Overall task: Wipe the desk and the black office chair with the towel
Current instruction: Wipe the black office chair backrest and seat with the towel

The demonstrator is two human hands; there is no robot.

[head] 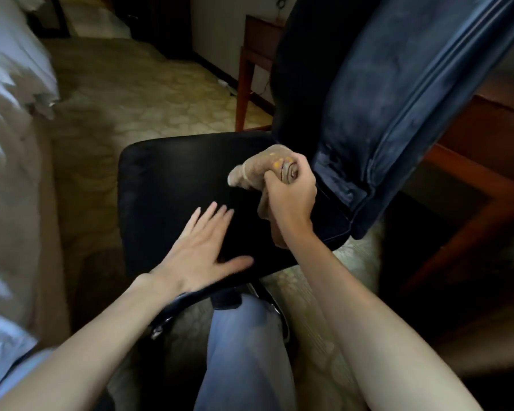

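Hands (204, 250) (291, 194) on black chair (172, 173); patterned carpet (131, 93).

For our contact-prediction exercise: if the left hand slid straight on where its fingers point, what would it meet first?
Probably the bunched beige towel held by the right hand. The left hand lies flat on the black padded chair seat, with only bare seat between; depth is uncertain.

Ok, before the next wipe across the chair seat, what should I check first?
1. Grip: right hand grips the bunched towel, ok.
2. Steadying: left hand lies flat on the seat, ok.
3. Contact: towel pressed to seat, cannot tell.
4. Obstruction: jeans hang over the backrest, not ok.
5. Progress: desk wiped, cannot tell.
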